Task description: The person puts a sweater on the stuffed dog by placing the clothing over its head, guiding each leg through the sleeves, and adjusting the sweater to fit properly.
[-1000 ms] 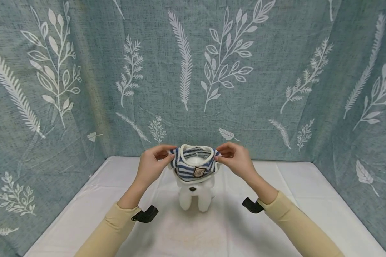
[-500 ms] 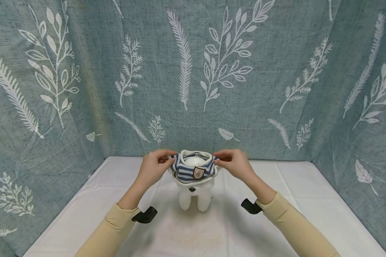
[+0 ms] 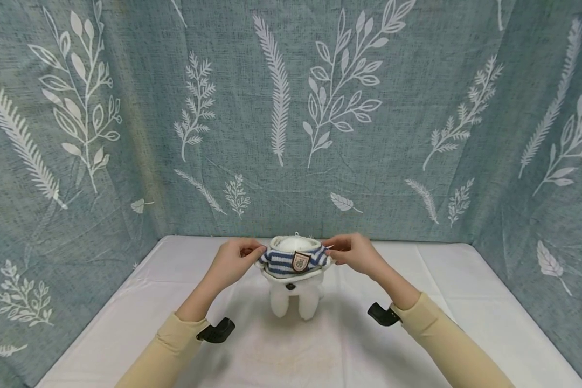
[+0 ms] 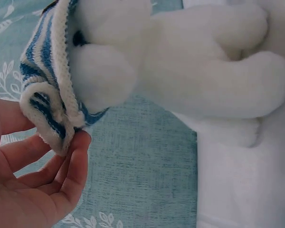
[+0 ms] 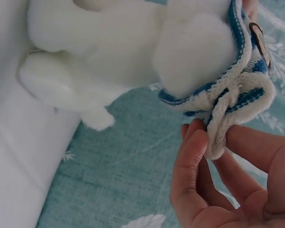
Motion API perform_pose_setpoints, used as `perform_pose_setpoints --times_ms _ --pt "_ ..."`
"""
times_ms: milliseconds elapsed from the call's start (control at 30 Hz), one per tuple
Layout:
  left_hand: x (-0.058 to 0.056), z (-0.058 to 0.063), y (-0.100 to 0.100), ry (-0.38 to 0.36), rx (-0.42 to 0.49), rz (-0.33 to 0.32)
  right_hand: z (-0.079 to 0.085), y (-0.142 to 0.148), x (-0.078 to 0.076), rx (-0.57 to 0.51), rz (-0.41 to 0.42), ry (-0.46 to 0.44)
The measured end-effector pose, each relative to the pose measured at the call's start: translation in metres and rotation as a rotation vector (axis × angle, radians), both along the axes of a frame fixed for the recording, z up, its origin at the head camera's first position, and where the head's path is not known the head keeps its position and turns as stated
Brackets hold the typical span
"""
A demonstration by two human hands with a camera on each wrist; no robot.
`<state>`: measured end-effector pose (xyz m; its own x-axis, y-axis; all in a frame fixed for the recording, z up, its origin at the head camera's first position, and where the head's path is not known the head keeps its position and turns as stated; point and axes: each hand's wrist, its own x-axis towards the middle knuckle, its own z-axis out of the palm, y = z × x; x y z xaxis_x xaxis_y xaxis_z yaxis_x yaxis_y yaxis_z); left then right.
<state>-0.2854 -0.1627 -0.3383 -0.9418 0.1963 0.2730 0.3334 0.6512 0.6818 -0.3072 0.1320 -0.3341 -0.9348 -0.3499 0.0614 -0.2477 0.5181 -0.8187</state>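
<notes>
A white plush dog (image 3: 306,302) stands upright on the table, its dark nose (image 3: 290,286) just below the hem of a small blue-and-white striped knit sweater (image 3: 278,264). The sweater sits over the top of its head, which shows through the white collar. With thumb and fingers my left hand (image 3: 234,263) pinches the sleeve on the left; my right hand (image 3: 356,253) pinches the opposite one. In the left wrist view, the fingers (image 4: 78,161) hold the white cuff. The right wrist view shows the other cuff (image 5: 218,137) between thumb and fingers. The dog's eyes are hidden under the knit.
A white cloth covers the table (image 3: 417,334). Teal curtains (image 3: 233,108) with white leaf prints rise behind it and on both sides. Black wrist mounts (image 3: 216,330) sit at the cream sleeves (image 3: 167,350).
Both hands have moved down with the sweater. Its collar has dropped around the top of the dog's head, so more of the white crown shows through. The dog's legs stay in place.
</notes>
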Motion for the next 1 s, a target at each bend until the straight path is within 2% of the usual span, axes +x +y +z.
perform_pose_setpoints --times_ms 133,333,500,600,667,767,900,1000 --pt "0.000 -0.003 -0.002 -0.028 0.008 -0.001 -0.003 0.000 -0.001 -0.014 -0.014 -0.031" --pt "0.000 -0.004 -0.004 -0.030 0.016 0.011 -0.004 0.001 0.000 -0.013 -0.015 -0.016" --pt "0.004 -0.005 -0.010 0.016 0.091 0.094 -0.003 0.008 0.005 -0.036 -0.076 0.015" --pt "0.009 -0.004 -0.016 0.048 0.148 0.142 -0.004 0.015 0.012 -0.064 -0.139 0.035" --pt "0.015 -0.005 -0.019 0.043 0.166 0.163 -0.006 0.019 0.020 -0.071 -0.157 0.039" --pt "0.024 -0.007 -0.022 -0.019 0.192 0.156 -0.013 0.022 0.031 -0.064 -0.125 0.043" --pt "0.032 -0.013 -0.020 -0.152 0.229 0.085 -0.021 0.020 0.042 -0.082 -0.027 0.029" --pt "0.032 -0.016 -0.014 -0.238 0.230 0.032 -0.025 0.013 0.044 -0.121 0.018 -0.009"
